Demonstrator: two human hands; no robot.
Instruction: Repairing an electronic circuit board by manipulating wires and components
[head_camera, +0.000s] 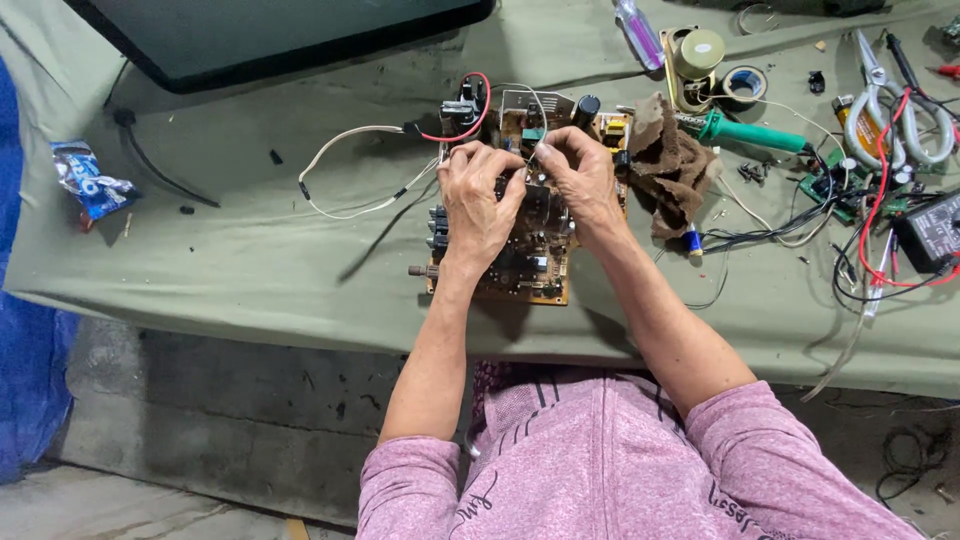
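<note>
Fingers (505, 172) of both hands curl together at the top of a brown circuit board (520, 255), pinching a small part, too tiny to tell. Left hand (478, 205) lies flat on the board; right hand (583, 180) sits at its 3 o'clock. Board is flat, rectangular, studded with components, mid-table on wrinkled olive cloth (250, 240). Frayed brown rag (668, 165) at 3 o'clock; green-handled soldering iron (755, 133) and tape rolls (715, 65) at 2 o'clock. Thin white wire (350, 170) loops at 9 o'clock. Bare concrete wall (220, 420) below.

Pink long-sleeved top, sleeves pushed up
</note>
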